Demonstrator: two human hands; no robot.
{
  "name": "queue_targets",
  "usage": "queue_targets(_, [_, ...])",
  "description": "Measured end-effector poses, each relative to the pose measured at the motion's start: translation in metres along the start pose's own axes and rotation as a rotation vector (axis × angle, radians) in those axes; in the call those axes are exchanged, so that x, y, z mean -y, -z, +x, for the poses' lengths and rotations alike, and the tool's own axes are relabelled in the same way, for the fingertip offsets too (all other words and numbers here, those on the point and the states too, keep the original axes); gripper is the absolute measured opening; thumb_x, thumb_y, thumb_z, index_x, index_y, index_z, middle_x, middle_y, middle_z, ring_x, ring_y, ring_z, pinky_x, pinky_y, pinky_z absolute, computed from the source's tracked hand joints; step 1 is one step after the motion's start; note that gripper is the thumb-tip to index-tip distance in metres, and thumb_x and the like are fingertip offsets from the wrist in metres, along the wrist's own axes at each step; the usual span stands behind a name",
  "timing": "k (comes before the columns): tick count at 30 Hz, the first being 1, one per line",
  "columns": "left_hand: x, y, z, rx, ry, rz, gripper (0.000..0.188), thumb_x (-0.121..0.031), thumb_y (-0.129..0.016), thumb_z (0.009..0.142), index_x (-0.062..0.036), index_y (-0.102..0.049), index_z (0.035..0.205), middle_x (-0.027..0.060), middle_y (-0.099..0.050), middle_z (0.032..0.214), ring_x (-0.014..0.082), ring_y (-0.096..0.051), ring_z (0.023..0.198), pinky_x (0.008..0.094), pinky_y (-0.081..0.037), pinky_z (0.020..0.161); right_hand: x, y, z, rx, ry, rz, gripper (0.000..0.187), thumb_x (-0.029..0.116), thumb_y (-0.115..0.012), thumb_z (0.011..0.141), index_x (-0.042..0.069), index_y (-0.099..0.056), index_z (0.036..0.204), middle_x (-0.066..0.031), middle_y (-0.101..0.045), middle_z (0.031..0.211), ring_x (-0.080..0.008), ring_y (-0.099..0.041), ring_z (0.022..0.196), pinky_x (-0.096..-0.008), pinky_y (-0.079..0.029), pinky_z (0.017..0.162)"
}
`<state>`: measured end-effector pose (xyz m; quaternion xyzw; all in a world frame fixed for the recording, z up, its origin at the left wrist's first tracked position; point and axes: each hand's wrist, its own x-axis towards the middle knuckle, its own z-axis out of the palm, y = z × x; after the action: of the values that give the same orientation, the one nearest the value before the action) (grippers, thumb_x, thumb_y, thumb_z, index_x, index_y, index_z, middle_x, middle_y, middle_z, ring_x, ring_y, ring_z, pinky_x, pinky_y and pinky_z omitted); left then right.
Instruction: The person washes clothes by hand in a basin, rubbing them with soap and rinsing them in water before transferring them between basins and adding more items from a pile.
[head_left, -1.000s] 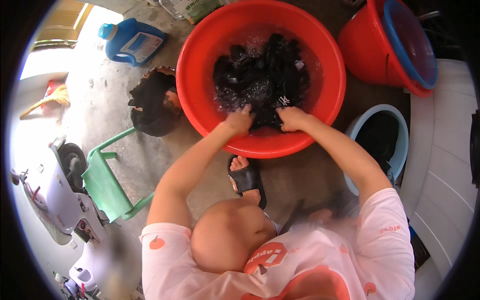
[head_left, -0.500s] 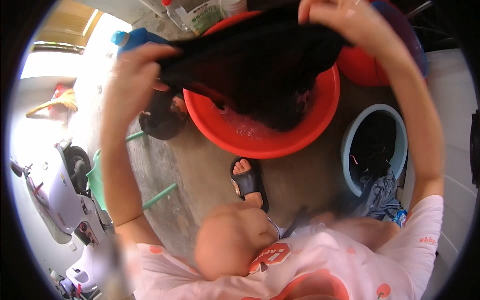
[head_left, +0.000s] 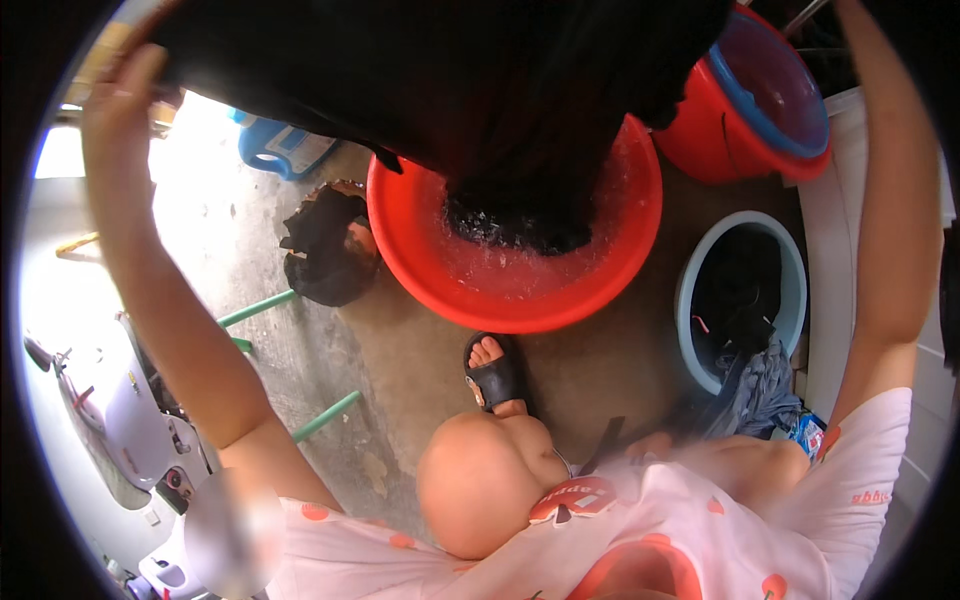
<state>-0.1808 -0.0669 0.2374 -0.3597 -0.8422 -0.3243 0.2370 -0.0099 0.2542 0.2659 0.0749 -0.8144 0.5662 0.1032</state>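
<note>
A large black piece of cloth, likely a garment, is stretched wide across the top of the view. Its lower part hangs into a red basin holding sudsy water. At the upper left, my left hand is raised, its fingers closed on one side of the cloth. My right forearm reaches up past the top right edge, so that hand is out of view. Both arms are spread far apart above the basin.
Right of the basin stands a light blue tub of dark clothes, with grey cloth spilling over. Behind are red and blue basins. Leftward are a blue jug, a dark ragged-edged container, green legs and a scooter.
Both hands have moved up and outward, spreading the black cloth wider and higher. My right hand has left the view. The cloth's lower end still hangs in the basin.
</note>
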Motion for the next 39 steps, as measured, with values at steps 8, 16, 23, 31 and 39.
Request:
queue_targets(8, [0.113,-0.191,-0.172,0.373,0.118,0.046,0.037,-0.001,-0.05,0.072,-0.0057,-0.066,0.104,0.0169,-0.064,0.1,0.0311,-0.062,0.093,0.0379,-0.048,0.085,-0.202,-0.081,-0.02,0.057,-0.32,0.169,0.033,0.007,-0.062,0.082,0.006,-0.061,0.114,-0.0063,-0.064,0.102,-0.014,-0.06,0.094,-0.0248,-0.05,0.076])
queue_targets(16, [0.011,-0.304,-0.249,0.589,-0.171,0.351,0.032,-0.032,-0.062,0.081,-0.0014,-0.068,0.081,0.0169,-0.048,0.129,0.0347,-0.035,0.125,0.0513,-0.026,0.102,-0.388,-0.152,-0.102,-0.118,-0.844,-0.677,0.046,0.03,-0.053,0.089,0.015,-0.046,0.132,-0.019,-0.03,0.144,-0.0386,-0.031,0.13,-0.0464,-0.037,0.101])
queue_targets(23, [0.027,-0.366,-0.291,0.604,-0.078,0.286,0.057,-0.044,-0.058,0.084,0.0068,-0.052,0.11,0.0239,-0.037,0.137,0.0383,-0.038,0.122,0.0431,-0.041,0.094,-0.456,-0.206,-0.15,-0.206,-0.79,-1.026,0.062,0.048,-0.037,0.093,0.008,-0.033,0.14,-0.0202,-0.014,0.151,-0.0392,-0.01,0.139,-0.0509,-0.015,0.111])
queue_targets(31, [0.07,-0.405,-0.264,0.816,-0.054,0.227,0.071,-0.04,-0.072,0.07,0.0046,-0.044,0.118,0.0202,-0.037,0.134,0.0383,-0.038,0.12,0.0414,-0.04,0.095,-0.457,-0.205,-0.124,-0.069,-0.776,-1.158,0.054,0.045,-0.048,0.087,0.005,-0.052,0.123,-0.0184,-0.036,0.139,-0.0346,-0.025,0.133,-0.0492,-0.023,0.105])
queue_targets(39, [0.077,-0.379,-0.217,0.642,0.279,-0.374,0.042,-0.023,-0.076,0.067,0.0042,-0.063,0.097,0.0162,-0.062,0.103,0.0339,-0.056,0.099,0.039,-0.045,0.084,-0.453,-0.136,-0.15,-0.242,-0.915,-0.405,0.033,0.02,-0.075,0.068,0.003,-0.068,0.095,-0.0165,-0.067,0.096,-0.0301,-0.063,0.094,-0.0372,-0.049,0.081])
